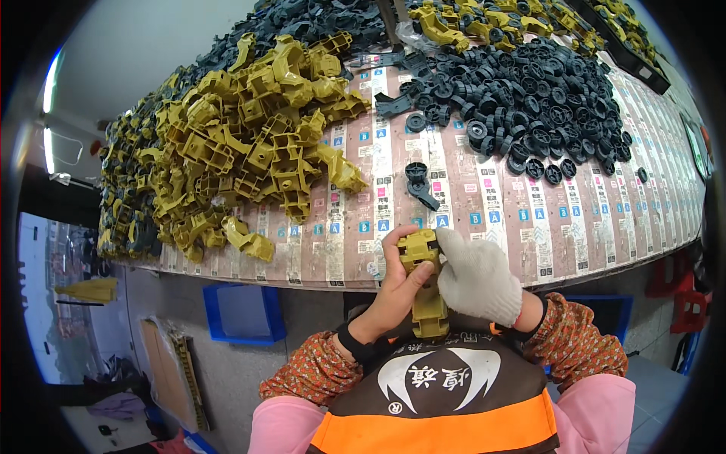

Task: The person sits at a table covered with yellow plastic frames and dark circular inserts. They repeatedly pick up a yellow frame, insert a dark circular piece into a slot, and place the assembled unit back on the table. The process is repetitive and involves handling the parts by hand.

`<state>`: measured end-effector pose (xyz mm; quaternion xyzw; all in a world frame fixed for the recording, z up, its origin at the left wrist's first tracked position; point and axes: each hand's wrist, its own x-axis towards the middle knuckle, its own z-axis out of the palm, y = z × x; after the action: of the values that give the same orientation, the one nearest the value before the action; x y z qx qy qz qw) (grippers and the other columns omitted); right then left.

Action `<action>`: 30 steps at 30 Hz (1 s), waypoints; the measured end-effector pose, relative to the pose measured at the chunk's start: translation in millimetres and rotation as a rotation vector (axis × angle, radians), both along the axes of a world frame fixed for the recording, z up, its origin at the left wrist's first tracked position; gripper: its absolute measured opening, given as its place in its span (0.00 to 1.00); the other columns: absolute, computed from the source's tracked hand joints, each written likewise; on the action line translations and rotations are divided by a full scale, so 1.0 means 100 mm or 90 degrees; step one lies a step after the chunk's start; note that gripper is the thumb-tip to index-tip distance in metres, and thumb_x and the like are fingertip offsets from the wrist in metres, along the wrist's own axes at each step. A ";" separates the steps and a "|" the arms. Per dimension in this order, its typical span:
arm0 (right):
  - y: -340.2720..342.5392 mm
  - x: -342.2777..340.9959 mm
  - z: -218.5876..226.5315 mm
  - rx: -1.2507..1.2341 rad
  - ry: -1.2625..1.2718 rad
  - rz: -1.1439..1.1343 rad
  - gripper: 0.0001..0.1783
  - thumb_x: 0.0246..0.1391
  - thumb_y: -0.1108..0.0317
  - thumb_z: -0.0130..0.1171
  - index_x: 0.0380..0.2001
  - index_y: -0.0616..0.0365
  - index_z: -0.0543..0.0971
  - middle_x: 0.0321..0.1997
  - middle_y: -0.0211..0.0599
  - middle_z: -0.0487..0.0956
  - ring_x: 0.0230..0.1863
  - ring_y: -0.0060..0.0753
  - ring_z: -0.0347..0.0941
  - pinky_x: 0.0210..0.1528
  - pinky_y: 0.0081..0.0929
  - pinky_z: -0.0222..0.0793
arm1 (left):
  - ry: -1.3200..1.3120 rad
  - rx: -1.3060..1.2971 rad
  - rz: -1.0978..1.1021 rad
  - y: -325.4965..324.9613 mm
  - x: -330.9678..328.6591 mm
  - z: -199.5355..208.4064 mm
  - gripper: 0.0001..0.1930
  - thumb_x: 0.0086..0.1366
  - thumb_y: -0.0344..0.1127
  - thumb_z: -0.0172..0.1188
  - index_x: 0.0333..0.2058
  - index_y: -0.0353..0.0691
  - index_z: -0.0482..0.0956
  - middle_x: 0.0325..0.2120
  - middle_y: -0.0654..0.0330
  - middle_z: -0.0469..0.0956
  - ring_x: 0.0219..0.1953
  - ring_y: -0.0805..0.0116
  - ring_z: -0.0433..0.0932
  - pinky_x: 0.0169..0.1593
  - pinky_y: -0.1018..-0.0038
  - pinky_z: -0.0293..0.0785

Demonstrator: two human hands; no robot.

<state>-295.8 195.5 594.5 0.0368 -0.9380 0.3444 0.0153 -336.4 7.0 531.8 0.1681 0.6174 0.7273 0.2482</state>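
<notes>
A long yellow plastic toy vehicle body (429, 314) is held upright in front of my apron, just past the table's near edge. My bare left hand (389, 295) grips it from the left, thumb pressed across its front. My right hand (480, 276), in a white knit glove, has its fingers curled against the upper right end of the body. Dark bits show at that end beside the glove; whether they are a wheel is hidden. Just beyond my hands, a dark plastic part with a wheel (417, 181) lies on the table.
Yellow bodies (249, 136) are heaped at the left, before a pile of dark parts (325, 26). Black toy wheels (537, 106) cover the right back of the label-patterned tabletop (446, 257). A blue bin (242, 314) is on the floor, red stools (690, 306) at far right.
</notes>
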 end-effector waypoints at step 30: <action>-0.26 0.10 -0.14 -0.349 0.046 -0.075 0.16 0.61 0.79 0.61 0.53 0.62 0.76 0.37 0.54 0.84 0.38 0.54 0.86 0.39 0.40 0.80 | -0.124 0.252 0.323 0.07 -0.31 0.23 0.22 0.76 0.31 0.62 0.64 0.45 0.67 0.51 0.62 0.79 0.49 0.68 0.83 0.52 0.67 0.84</action>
<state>-285.5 169.2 580.7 -0.0111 -0.8094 0.5820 0.0780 -367.4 13.8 554.4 -0.0162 0.4600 0.8842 0.0797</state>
